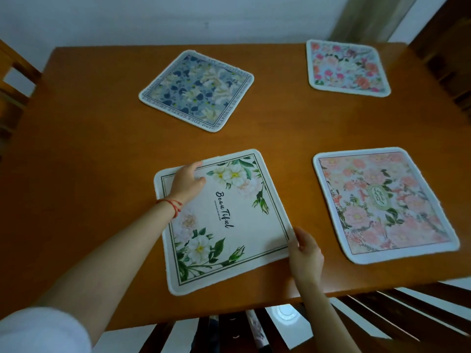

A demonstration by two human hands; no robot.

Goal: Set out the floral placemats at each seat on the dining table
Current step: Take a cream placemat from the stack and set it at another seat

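Several floral placemats lie flat on the wooden dining table (89, 149). The nearest, a white placemat (229, 215) with white flowers and the word "Beautiful", lies skewed near the front edge. My left hand (187, 180) rests on its far left corner, fingers curled over the edge. My right hand (304, 253) pinches its near right corner. A pink placemat (382, 202) lies to the right. A blue placemat (197, 89) sits turned like a diamond at the back. A pink and red placemat (348, 67) is at the back right.
A wooden chair back (382, 317) with slats stands below the table's front edge. Another chair (10, 93) is at the left end and a dark one (448, 62) at the right end. A white wall runs behind the table.
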